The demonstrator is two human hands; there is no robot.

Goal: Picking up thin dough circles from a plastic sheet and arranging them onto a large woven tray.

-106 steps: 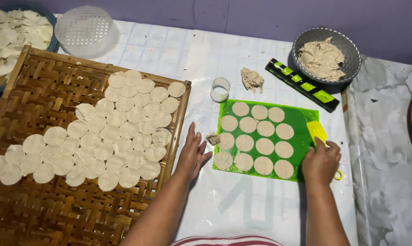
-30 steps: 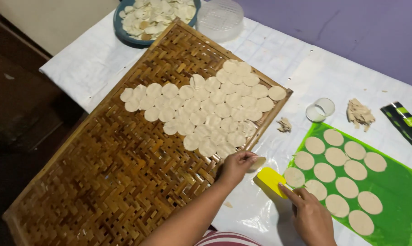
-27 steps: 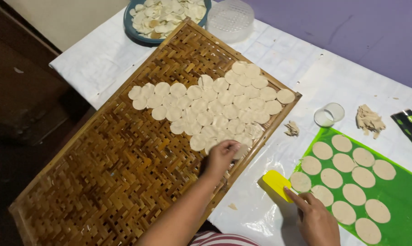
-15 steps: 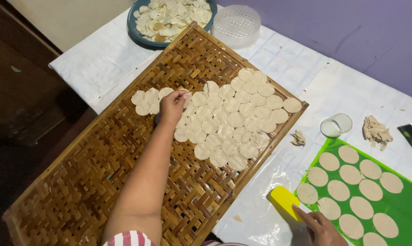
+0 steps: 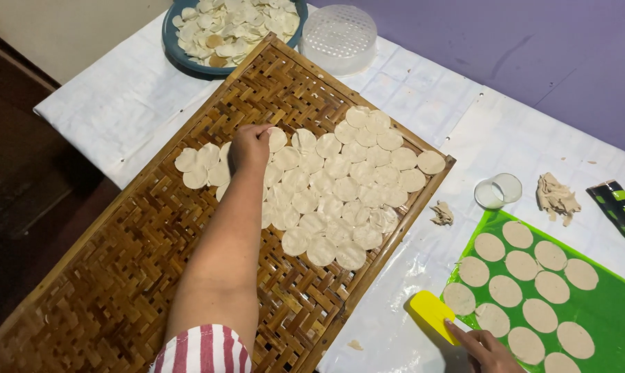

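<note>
Left hand: your left hand (image 5: 250, 144) reaches across the woven bamboo tray (image 5: 98, 290), fingers bunched together and pinched down on a thin dough disc (image 5: 276, 138) at the upper left edge of the laid-out discs.
Dough discs on tray: pale round discs (image 5: 333, 186) lie overlapping in a band whose long axis runs from the tray's left middle up toward its far right corner.
Tray: long rectangle, brown basket weave, its long axis slanting from the lower left of the view to the upper right.
Right hand: your right hand (image 5: 488, 349) sits at the bottom edge, mostly cut off; its fingertips rest on a yellow plastic scraper (image 5: 433, 314). How tightly they grip, I cannot tell.
Scraper: flat, rounded end pointing up and left, lying just beside the green mat (image 5: 602, 304).
Green mat: bright green sheet at lower right, carrying rows of thicker cut dough rounds (image 5: 506, 290).
Beyond the tray: a blue bowl (image 5: 178, 52) of pale dough pieces and a white perforated round lid (image 5: 339, 38).
Right of the tray: a small clear round cup (image 5: 499, 191), dough scraps (image 5: 555, 195), and a black strip with green patches (image 5: 620, 207) at the right edge.
</note>
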